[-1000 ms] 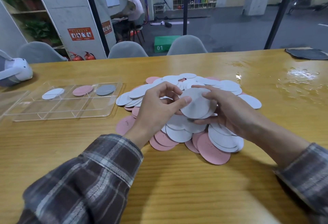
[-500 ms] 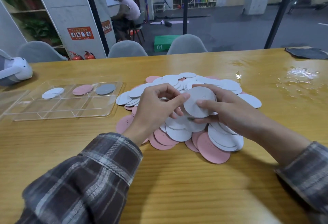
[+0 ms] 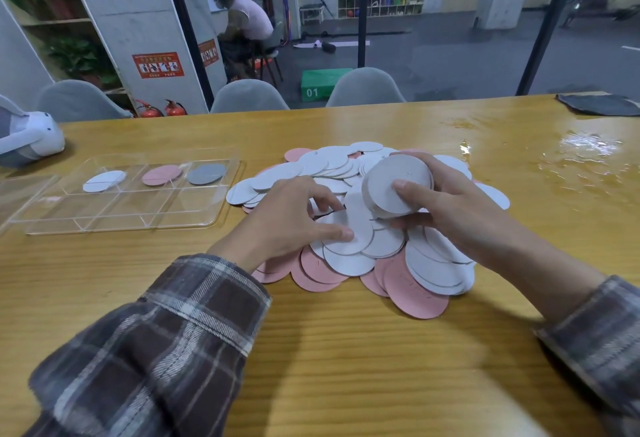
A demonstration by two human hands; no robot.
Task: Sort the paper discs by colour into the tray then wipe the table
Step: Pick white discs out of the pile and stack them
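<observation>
white discs [image 3: 398, 187] clasped in right-hand fingers [image 3: 405, 190]

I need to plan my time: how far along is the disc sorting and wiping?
Barely begun. The tray holds one white disc, one pink disc and one grey disc. The right hand grips a stack of white discs; the left hand works the pile. The pile remains, and the wet patch is unwiped.

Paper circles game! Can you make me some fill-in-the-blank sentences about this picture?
1. The right hand holds a stack of ____ discs.
2. The tray holds ____ discs.
3. The grey disc lies right beside the ____ one.
4. The left hand rests on the ____.

Missing words: white; three; pink; pile
</observation>
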